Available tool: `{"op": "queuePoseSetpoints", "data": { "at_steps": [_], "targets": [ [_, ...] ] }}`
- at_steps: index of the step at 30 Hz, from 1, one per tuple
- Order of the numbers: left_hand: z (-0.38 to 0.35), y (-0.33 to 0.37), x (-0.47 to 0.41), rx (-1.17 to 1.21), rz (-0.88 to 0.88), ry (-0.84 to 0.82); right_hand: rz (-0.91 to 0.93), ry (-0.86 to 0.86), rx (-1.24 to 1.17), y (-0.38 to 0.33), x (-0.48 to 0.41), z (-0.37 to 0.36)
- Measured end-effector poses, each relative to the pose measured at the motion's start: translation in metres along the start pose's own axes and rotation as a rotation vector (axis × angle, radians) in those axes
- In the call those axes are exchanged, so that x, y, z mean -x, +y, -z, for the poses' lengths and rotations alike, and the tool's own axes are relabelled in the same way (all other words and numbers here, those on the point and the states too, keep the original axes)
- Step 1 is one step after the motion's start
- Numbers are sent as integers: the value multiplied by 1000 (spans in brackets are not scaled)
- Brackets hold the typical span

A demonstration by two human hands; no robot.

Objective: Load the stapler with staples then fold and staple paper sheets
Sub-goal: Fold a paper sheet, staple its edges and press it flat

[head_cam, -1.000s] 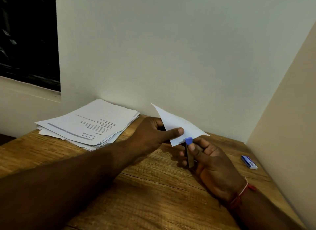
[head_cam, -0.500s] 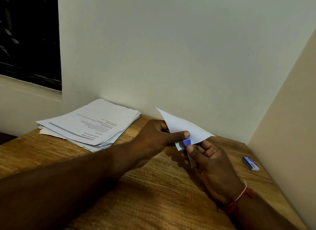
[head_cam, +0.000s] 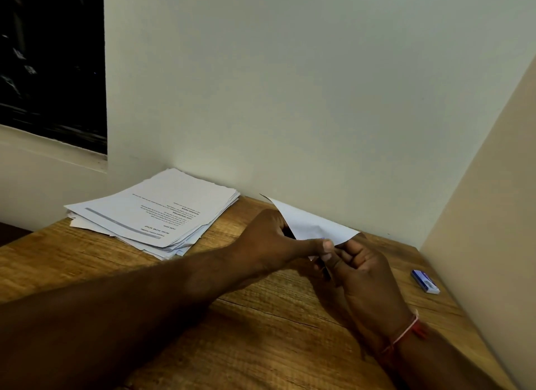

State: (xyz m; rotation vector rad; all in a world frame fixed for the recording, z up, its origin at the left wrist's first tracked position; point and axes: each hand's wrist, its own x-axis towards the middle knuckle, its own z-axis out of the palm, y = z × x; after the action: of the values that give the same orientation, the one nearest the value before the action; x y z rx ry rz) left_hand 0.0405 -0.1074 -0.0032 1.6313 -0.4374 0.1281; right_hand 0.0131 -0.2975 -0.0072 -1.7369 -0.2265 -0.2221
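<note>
A folded white paper sheet (head_cam: 311,225) is held up above the wooden desk (head_cam: 261,331), near the back wall. My left hand (head_cam: 272,238) pinches its lower edge between thumb and fingers. My right hand (head_cam: 359,273) grips a small stapler (head_cam: 326,269) at the same edge; only a dark sliver of the stapler shows between the thumbs, and its blue top is hidden. The two thumbs touch over the paper's corner.
A loose stack of printed sheets (head_cam: 156,212) lies at the back left of the desk. A small blue staple box (head_cam: 425,280) rests at the right, close to the beige side wall (head_cam: 493,215). A dark window is at the upper left.
Both hands have closed in together on the paper's lower edge. The stapler's blue top, visible before, is now covered by my thumbs.
</note>
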Motion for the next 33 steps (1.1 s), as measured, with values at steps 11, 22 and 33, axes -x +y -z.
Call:
{"op": "queuePoseSetpoints", "data": {
  "at_steps": [11, 22, 33],
  "targets": [
    [-5, -10, -5, 59, 16, 25, 56, 80, 143, 0, 1, 0],
    [17, -23, -23, 286, 226, 56, -312, -188, -441, 9, -8, 13],
    [24, -30, -26, 251, 197, -13, -139, -185, 142, 8, -5, 16]
  ]
}}
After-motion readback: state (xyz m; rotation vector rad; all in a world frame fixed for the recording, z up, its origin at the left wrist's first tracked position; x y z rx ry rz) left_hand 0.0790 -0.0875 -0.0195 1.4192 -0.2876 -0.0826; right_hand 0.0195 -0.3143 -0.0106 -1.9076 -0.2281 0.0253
